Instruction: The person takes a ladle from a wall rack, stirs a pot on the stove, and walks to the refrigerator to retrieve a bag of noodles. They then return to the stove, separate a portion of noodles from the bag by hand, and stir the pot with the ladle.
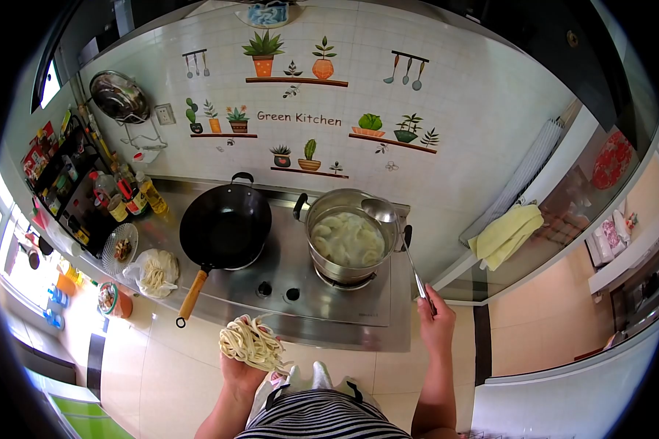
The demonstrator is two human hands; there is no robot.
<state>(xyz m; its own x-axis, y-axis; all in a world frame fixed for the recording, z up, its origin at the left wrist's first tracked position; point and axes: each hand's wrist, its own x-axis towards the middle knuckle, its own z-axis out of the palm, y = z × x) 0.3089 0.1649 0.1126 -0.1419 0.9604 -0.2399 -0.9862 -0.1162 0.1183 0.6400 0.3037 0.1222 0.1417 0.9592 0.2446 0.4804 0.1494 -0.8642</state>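
Note:
A bundle of pale noodles (252,342) lies on my left hand (241,372), held in front of the stove's edge. My right hand (437,316) is closed round the handle of a metal ladle (380,210). The ladle's bowl is over the right rim of a steel pot (346,272), which stands on the right burner. Dumplings (348,238) sit in cloudy liquid inside the pot. To its left, a black wok (225,227) with a wooden handle rests on the left burner; nothing shows inside it.
A plastic bag of noodles (156,274) and a glass bowl (121,247) are on the counter at left. Bottles (151,193) stand behind them near a black rack (64,172). A lidded jar (115,301) is at the counter's left edge. A yellow-green cloth (507,235) hangs at right.

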